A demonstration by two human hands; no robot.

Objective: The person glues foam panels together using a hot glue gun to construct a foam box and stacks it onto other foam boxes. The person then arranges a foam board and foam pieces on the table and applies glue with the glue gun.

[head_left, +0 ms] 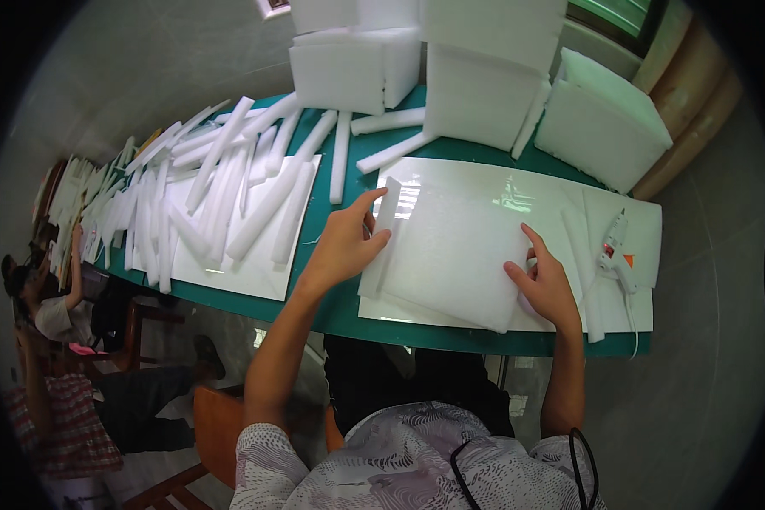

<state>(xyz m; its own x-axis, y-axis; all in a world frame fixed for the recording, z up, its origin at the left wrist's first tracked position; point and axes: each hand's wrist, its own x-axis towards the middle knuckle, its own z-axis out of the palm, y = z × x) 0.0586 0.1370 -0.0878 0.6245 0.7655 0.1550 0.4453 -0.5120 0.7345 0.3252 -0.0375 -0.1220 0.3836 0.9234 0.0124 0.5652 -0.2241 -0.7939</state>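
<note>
A square white foam sheet (459,255) lies on a glossy white board (603,319) in front of me. At its left edge stands a narrow foam strip (388,208), pinched between the thumb and fingers of my left hand (346,242). My right hand (548,285) grips the sheet's right edge, with thumb and index finger bent against it; its other fingers are partly hidden. A white glue gun (612,246) with an orange trigger rests on the board to the right, its cord hanging over the near edge. Beside it lies a long foam strip (582,280).
Many loose foam strips (221,183) are heaped on another white board at the left of the green table (331,319). Large foam boxes (484,93) stand along the back, with another foam block (603,119) at the right. Other people (68,314) sit at the far left, near wooden chairs.
</note>
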